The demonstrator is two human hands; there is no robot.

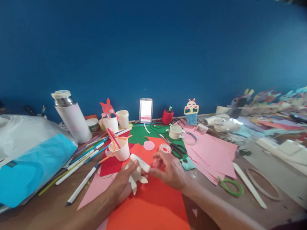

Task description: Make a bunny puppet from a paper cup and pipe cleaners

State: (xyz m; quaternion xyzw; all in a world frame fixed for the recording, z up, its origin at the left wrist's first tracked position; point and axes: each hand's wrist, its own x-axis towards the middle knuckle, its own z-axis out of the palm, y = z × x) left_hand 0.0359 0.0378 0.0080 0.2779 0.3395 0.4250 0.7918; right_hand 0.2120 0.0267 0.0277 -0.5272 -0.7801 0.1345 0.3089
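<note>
My left hand (126, 181) is closed on a cream paper cutout (135, 183) with pointed limbs, which hangs over the orange paper sheet (152, 212). A white tube like a glue stick (140, 162) lies slantwise above the cutout, beside my left thumb. My right hand (169, 171) has its fingertips at the right end of that tube, with the fingers curled in. Whether the left thumb also presses the tube is hard to make out. A pink paper disc (149, 145) and a tape roll (165, 148) lie just beyond my hands.
Nearby on the left, a paper cup (120, 149) holds orange strips, and several markers (83, 183) lie about. Black scissors (176, 147) and a white mug (176, 131) stand beyond my right hand. Pink sheets (213, 153) spread rightward. A flask (72, 117) leans near the blue wall.
</note>
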